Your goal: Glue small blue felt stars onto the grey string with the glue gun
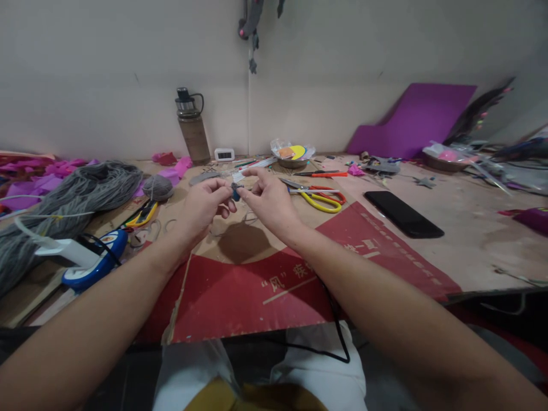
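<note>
Between the fingertips of both hands is a small dark blue-grey piece (236, 192), too small for me to make out its kind. My left hand (206, 204) pinches it from the left, thumb and forefinger together. From the other side my right hand (270, 200) closes thumb and finger on it, with the forefinger raised and bent. Both hands are above a cardboard sheet (240, 297) with a red printed front. Just right of my right hand lie scissors (323, 201) with yellow and red handles.
Grey yarn (92, 194), a yellow cutter (143, 216) and a blue power strip (96, 262) lie left. A bottle (193, 134) and a small digital clock (224, 154) stand behind. A black phone (402, 213) lies right. A black cable (342, 337) hangs over the front edge.
</note>
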Available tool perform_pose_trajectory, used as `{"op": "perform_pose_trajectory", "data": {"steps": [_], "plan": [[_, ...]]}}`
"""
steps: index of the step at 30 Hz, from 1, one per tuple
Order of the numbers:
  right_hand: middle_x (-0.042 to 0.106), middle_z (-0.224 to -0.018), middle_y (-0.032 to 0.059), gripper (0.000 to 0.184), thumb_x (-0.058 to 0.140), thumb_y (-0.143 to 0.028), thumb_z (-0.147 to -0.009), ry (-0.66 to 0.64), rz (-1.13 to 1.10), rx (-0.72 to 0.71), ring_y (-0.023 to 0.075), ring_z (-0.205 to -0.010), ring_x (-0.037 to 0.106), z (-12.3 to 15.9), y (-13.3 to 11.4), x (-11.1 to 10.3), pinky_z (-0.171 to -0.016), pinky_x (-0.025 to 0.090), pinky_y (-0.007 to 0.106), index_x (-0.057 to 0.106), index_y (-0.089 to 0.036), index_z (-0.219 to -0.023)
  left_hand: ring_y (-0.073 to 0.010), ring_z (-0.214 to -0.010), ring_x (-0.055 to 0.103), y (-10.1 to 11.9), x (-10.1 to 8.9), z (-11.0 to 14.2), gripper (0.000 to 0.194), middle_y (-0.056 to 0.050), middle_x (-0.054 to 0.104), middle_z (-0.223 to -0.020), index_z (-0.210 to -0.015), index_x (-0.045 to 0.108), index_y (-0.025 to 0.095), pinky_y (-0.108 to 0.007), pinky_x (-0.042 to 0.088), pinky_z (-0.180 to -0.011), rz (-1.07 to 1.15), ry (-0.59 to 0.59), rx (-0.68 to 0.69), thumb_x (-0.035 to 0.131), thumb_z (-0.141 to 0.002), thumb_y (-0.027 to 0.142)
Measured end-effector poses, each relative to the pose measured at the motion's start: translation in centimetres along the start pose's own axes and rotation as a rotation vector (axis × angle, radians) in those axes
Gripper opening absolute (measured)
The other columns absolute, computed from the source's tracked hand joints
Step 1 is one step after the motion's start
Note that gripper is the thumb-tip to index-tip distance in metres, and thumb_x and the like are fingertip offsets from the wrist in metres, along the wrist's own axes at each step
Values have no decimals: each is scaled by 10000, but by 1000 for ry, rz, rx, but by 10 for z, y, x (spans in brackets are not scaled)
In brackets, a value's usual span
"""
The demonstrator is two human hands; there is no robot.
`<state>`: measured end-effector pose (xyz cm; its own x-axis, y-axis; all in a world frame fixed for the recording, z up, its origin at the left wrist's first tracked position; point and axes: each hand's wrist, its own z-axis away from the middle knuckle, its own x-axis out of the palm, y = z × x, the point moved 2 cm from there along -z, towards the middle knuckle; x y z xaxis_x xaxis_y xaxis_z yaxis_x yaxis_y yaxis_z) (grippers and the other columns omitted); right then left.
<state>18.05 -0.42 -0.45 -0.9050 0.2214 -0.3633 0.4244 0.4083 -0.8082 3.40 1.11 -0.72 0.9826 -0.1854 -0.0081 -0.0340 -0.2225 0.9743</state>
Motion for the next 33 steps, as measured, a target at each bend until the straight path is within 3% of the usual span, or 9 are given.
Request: {"op": "perform_pose_trajectory", "data": {"steps": [3, 9, 15, 23, 27, 33], "plan": [[552, -608, -40, 173, 577, -250, -803, -104, -87, 27, 101, -543, 436, -3, 4, 1, -546, 322, 247, 692, -173, -907, -90, -473, 545, 1, 0, -1, 130, -11, 577, -557, -712, 623, 139, -177, 375, -407, 47, -69, -93, 694, -702, 247], [572, -634, -24, 112, 560, -246, -749, -80, -151, 100, 113, -615, 478, -9, 16, 0, -600, 360, 248, 622, -166, -700, -124, -564, 628, 6, 3, -1, 143, -34, 623, -674, -791, 634, 118, -194, 437, -451, 156, -92, -208, 655, -694, 222], [561, -635, -30, 116, 561, -240, -739, -128, -136, 134, 104, -607, 463, -6, 12, -3, -613, 362, 249, 628, -158, -690, -162, -606, 666, 4, 0, -1, 217, -53, 659, -685, -868, 648, 119, -213, 471, -470, 44, -63, -158, 687, -696, 246], [529, -600, -41, 154, 574, -298, -735, -151, -121, 111, 87, -556, 411, -4, 16, 4, -540, 316, 238, 615, -161, -677, -93, -487, 558, 3, -2, -1, 101, -11, 615, -577, -731, 652, 131, -191, 427, -446, -227, -45, -33, 684, -709, 224], [536, -596, -34, 172, 578, -317, -734, -169, -109, 101, 88, -547, 409, -4, 17, 6, -521, 302, 241, 621, -159, -682, -73, -437, 490, 4, -2, -2, 57, 11, 560, -500, -670, 626, 144, -182, 393, -428, -235, -59, -51, 645, -710, 180], [486, -561, -53, 130, 574, -257, -716, -171, -69, 145, 80, -537, 386, -3, 10, -2, -538, 311, 242, 571, -166, -623, -131, -566, 620, 8, -5, -3, 170, -42, 647, -673, -768, 663, 135, -216, 466, -465, -59, -148, -212, 675, -721, 298]]}}
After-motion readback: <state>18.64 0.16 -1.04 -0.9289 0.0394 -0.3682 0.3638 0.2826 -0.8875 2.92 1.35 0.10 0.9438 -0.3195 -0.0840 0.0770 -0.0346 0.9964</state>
